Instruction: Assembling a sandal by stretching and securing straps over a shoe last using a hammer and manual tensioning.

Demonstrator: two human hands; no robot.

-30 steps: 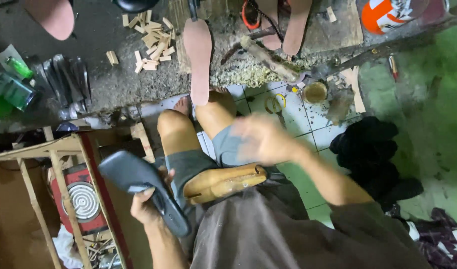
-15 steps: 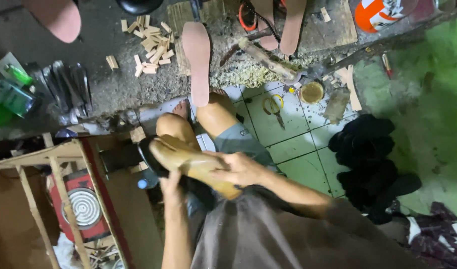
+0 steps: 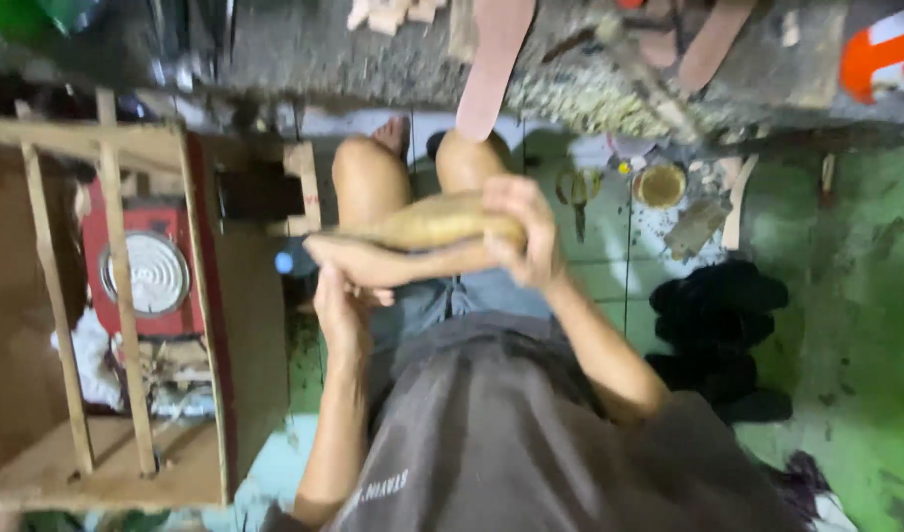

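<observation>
I sit with bare knees over a tiled floor. A tan wooden shoe last (image 3: 432, 222) lies across my lap, with a pinkish sole piece (image 3: 373, 264) pressed along its underside. My right hand (image 3: 527, 232) is shut on the last's right end. My left hand (image 3: 341, 300) holds the left end of the sole piece from below. The picture is blurred by motion.
A wooden frame stand (image 3: 117, 296) with a red box (image 3: 141, 276) is at my left. Ahead, a rough grey ledge (image 3: 373, 49) carries a pink insole (image 3: 491, 64) and wood scraps. Scissors (image 3: 575, 192), a small round tin (image 3: 660, 184) and a pile of black pieces (image 3: 718, 325) lie on the floor.
The dark sole in my left hand is gone from view. Both hands have lifted the last with the pinkish sole piece off my lap. The view has tipped down and closer.
</observation>
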